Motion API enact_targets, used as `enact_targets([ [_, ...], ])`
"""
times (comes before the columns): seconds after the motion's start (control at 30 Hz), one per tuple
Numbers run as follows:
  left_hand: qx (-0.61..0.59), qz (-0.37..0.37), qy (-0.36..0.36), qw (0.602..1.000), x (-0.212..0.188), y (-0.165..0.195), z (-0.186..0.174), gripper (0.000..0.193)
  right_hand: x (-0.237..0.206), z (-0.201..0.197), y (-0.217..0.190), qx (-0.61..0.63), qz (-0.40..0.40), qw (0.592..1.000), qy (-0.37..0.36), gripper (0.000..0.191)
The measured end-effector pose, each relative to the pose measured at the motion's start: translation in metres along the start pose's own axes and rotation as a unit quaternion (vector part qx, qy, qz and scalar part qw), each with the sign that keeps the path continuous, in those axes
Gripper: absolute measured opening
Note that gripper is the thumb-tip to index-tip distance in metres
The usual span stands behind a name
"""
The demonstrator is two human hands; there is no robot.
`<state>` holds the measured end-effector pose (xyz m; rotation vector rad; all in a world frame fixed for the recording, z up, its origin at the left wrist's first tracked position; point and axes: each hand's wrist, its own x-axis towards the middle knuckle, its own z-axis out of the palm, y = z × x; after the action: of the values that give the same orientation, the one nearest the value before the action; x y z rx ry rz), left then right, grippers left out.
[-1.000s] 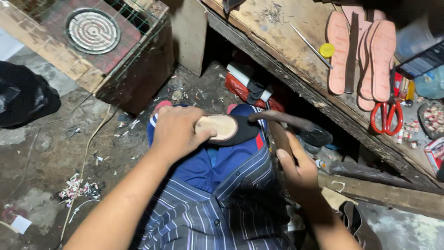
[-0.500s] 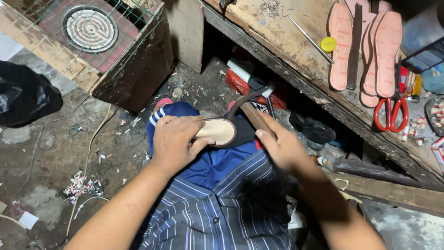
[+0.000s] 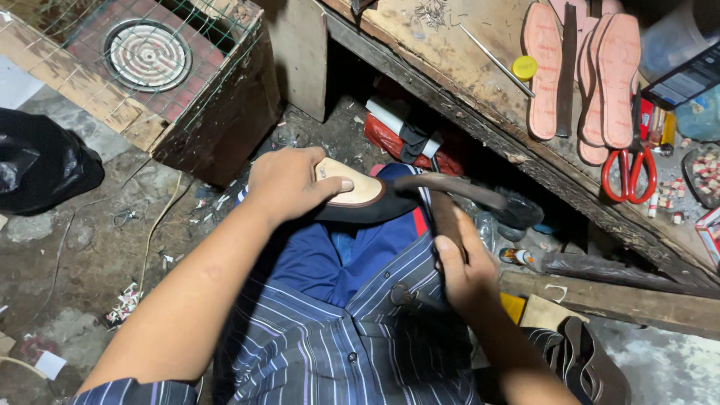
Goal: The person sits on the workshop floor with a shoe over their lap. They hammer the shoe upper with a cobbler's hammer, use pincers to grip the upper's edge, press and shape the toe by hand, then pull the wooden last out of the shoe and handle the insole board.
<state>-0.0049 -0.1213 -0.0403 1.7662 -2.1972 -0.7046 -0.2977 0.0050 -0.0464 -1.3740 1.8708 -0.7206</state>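
Two hands, left hand [image 3: 289,184] gripping tan-soled shoe [image 3: 352,196] (black upper), right hand [image 3: 463,274] gripping hammer [image 3: 454,199]

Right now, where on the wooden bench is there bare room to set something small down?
The workbench is bare between its front edge and the thin metal rod. Right of the rod it is crowded: pink insoles and red scissors. The left hand holds the shoe; the right hand grips a hammer.

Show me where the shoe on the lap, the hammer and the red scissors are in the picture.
shoe [image 3: 358,189], head view, on the tan sole facing up.
hammer [image 3: 448,217], head view, on the wooden handle above the right hand.
red scissors [image 3: 628,174], head view, on the red handle loops on the workbench.
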Motion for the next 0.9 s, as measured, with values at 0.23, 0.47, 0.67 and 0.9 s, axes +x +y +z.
enact_targets([
  [0.23, -0.02, -0.004, -0.009, 1.0, 0.008, 0.002, -0.003, 0.058, -0.002, 0.001, 0.008, -0.025, -0.205, 0.978, 0.033, 0.044],
  [0.47, -0.013, -0.002, -0.006, 1.0, 0.007, 0.002, -0.002, 0.06, -0.004, 0.001, -0.005, -0.102, -0.243, 0.964, 0.017, 0.039],
  [0.67, -0.015, -0.004, 0.001, 1.0, 0.006, 0.0, -0.001, 0.058, -0.012, 0.007, -0.006, -0.095, -0.248, 0.964, -0.013, 0.042],
  [0.9, 0.015, 0.05, 0.059, 0.997, -0.005, 0.007, 0.002, 0.05, 0.015, -0.02, -0.011, -0.156, -0.166, 0.974, 0.005, 0.041],
])
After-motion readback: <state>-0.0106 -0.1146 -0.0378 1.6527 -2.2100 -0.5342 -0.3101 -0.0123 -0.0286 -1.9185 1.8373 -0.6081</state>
